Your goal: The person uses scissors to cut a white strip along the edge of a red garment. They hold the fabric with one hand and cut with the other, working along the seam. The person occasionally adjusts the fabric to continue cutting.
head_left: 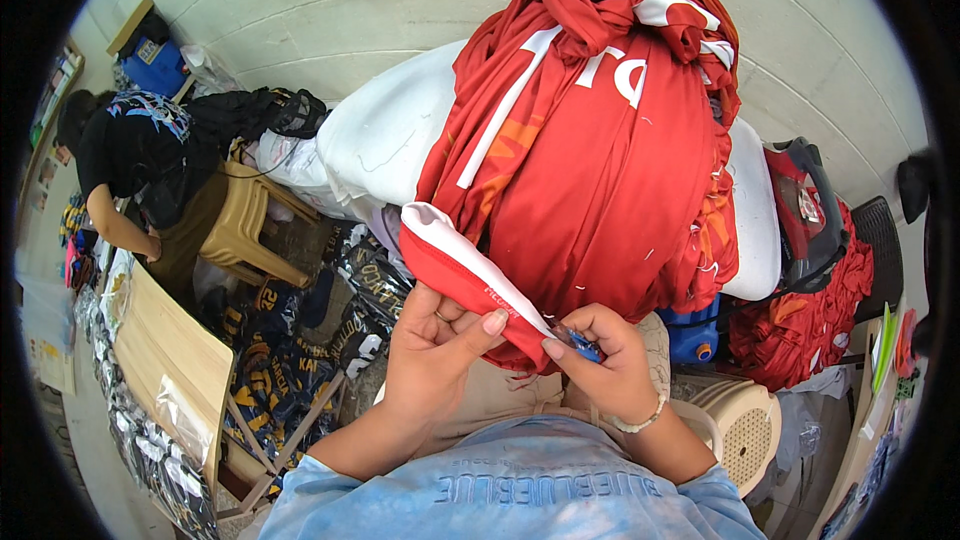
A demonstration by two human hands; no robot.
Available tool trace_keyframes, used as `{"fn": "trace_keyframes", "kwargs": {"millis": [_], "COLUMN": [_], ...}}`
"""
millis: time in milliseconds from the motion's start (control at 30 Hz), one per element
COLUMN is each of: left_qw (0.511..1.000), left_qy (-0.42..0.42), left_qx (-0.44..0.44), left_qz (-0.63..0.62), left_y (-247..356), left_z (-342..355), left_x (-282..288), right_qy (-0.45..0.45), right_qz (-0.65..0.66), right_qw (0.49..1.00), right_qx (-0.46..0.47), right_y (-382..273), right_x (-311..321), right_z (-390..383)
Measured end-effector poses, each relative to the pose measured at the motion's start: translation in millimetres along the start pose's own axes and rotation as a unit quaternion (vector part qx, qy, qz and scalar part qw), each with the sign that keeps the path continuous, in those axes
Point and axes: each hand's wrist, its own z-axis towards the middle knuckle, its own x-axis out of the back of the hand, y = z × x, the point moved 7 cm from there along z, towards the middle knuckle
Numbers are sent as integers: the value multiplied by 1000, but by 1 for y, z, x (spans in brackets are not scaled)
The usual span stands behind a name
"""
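In the centre, my left hand (435,360) is closed on a folded red fabric piece with a white band (450,255), thumb pressing on it beside small faint lettering. My right hand (600,365), wearing a bracelet, is closed around a small blue tool, apparently thread snips (580,345), at the piece's right end, with its thumb against the fabric. Just beyond both hands, a large heap of red printed fabric (590,190) lies over a white padded surface (370,110).
A person in black (140,170) bends at the left beside a tan chair (245,220). Dark printed fabric (275,360) lies below, near a wooden board (165,360). At right are a plastic stool (740,430), a blue container (690,335) and more red fabric (775,335).
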Motion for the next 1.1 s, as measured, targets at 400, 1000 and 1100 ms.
{"fn": "trace_keyframes", "kwargs": {"millis": [400,1000,1100], "left_qw": [1000,1000,1000], "left_qy": [-28,-23,-14], "left_qx": [5,0,11], "left_qz": [-8,-17,-14], "left_y": [-7,-3,-5], "left_z": [-2,-4,-4], "left_x": [-4,-7,-5], "right_qy": [55,59,59], "right_qz": [-110,-122,-146], "right_qw": [988,985,982], "right_qx": [97,109,105], "right_y": [-29,-31,-32], "right_x": [-1,-3,-2], "right_z": [3,6,6]}}
